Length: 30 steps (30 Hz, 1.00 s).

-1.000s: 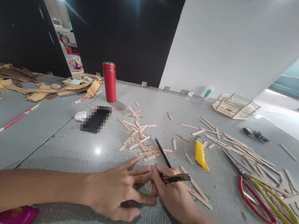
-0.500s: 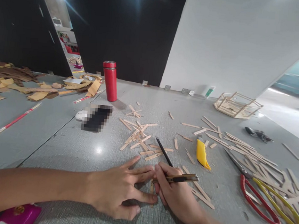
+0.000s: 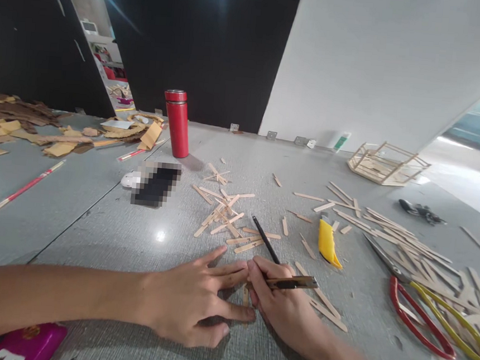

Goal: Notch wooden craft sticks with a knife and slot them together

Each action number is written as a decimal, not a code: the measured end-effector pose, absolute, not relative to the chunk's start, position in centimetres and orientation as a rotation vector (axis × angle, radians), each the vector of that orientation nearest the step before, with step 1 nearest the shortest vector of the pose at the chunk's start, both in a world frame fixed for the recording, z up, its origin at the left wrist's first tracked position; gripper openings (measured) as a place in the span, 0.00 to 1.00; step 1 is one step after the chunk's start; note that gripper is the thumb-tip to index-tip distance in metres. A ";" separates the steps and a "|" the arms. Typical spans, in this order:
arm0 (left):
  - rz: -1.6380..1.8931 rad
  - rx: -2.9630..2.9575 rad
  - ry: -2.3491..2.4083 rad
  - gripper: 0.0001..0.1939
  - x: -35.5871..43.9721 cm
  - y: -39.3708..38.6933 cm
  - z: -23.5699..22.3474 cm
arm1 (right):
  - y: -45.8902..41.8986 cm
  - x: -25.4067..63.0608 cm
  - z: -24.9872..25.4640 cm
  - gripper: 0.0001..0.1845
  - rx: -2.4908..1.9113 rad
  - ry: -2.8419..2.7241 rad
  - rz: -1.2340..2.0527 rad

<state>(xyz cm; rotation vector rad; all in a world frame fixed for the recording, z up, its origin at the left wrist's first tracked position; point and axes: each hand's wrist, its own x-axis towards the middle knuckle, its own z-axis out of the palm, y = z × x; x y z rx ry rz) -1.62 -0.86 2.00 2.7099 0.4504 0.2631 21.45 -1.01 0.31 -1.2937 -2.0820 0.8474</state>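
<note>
My left hand (image 3: pixel 200 300) lies spread on the grey table, its fingertips on either side of a short wooden craft stick (image 3: pixel 246 297). In my right hand (image 3: pixel 287 307) is a slim gold-and-black craft knife (image 3: pixel 294 282); my fingers pinch its front end, and the tip is hidden by them. The two hands meet over the stick. Just beyond my right hand a black pen (image 3: pixel 265 238) points away, partly hidden behind the knuckles. A loose heap of wooden sticks (image 3: pixel 224 215) lies ahead of my fingers.
A yellow utility knife (image 3: pixel 327 243), red-and-yellow-handled scissors (image 3: pixel 417 313) and many sticks (image 3: pixel 411 240) lie to the right. Further back are a red flask (image 3: pixel 176 125), a pixelated dark phone-like object (image 3: pixel 155 186) and a wooden stick frame (image 3: pixel 386 165). Cardboard scraps (image 3: pixel 63 136) cover the far left.
The whole view has shifted slightly, with the table's things a little higher in the picture. Both hands keep nearly the same pose over the stick.
</note>
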 end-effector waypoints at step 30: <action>0.265 2.708 0.439 0.26 -1.7 -0.7 1.8 | -0.9 21.6 0.3 0.23 -1.269 -2.148 0.768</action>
